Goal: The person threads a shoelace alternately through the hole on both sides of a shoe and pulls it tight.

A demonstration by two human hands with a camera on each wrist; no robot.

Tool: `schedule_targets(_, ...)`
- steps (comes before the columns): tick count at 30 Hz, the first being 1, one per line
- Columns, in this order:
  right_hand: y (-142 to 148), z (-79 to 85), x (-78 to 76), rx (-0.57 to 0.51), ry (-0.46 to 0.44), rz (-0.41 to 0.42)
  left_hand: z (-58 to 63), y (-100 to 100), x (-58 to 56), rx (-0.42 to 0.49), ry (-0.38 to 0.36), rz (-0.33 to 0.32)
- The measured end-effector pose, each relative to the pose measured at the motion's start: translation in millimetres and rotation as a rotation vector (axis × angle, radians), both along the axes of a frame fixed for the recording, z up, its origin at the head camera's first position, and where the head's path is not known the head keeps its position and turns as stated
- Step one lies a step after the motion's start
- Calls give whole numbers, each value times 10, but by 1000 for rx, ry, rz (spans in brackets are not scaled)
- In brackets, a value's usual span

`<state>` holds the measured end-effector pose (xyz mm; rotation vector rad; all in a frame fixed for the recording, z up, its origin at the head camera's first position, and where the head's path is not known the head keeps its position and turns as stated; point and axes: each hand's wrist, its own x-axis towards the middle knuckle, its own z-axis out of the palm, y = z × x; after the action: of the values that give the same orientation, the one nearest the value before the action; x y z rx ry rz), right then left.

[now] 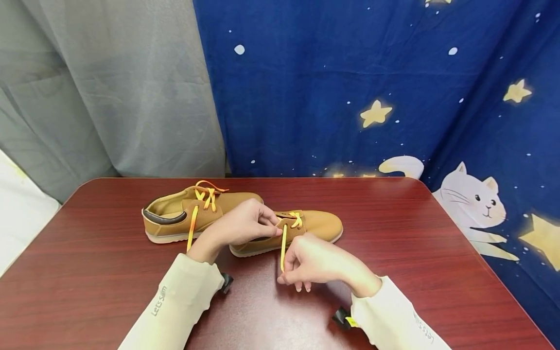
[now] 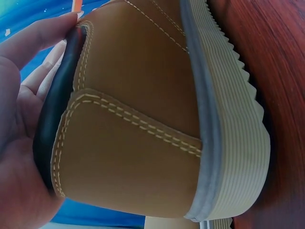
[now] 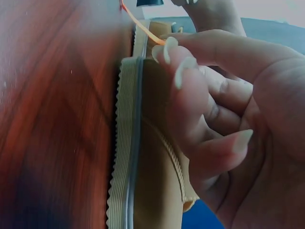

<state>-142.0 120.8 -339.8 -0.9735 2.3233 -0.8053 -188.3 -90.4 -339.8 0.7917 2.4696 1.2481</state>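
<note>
A tan lace-up shoe (image 1: 323,223) with a pale ridged sole (image 2: 233,119) lies on the table, toe to the right. My left hand (image 1: 251,223) reaches over its heel end and grips the upper edge near the eyelets. In the left wrist view its fingers run behind the dark padded collar (image 2: 57,105), fingertips right at the edge below the lace. From the near eyelet a yellow-orange shoelace (image 1: 284,248) hangs down, its lower end pinched by my right hand (image 1: 312,262). The right wrist view has the shoelace (image 3: 143,26) stretched to those fingertips.
A matching tan shoe (image 1: 168,226) stands behind and left, its lace (image 1: 192,228) hanging down the near side. Both rest on a red-brown wooden table (image 1: 393,233). Behind it hang a grey curtain (image 1: 153,87) and a blue star-patterned curtain (image 1: 306,97).
</note>
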Motion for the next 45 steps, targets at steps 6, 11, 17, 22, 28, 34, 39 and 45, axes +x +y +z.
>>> schedule_targets(6, -78, 23, 151, 90, 21, 142, -1, 2, -7, 5, -19, 5)
schedule_targets(11, -177, 0, 299, 182, 99, 237, -8, -8, -11, 5, -20, 7)
schedule_targets(17, -246, -37, 373, 287, 177, 238, 1, -10, 0, -14, 10, 17)
schedule_targets(22, -253, -71, 352, 316, 195, 190, 23, 22, 39, -84, 123, 65)
schedule_targets(28, -231, -66, 299, 330, 231, 138, 117, 107, 143, -315, 392, 331)
schedule_targets(34, -61, 90, 119, 195, 250, 92, 193, 101, 189, -374, 553, 442)
schedule_targets(39, 70, 186, -4, 47, 306, 56, 217, -16, 166, -428, 516, 305)
schedule_targets(45, 151, 202, -132, -43, 441, 25, 211, -125, 165, -489, 434, 414)
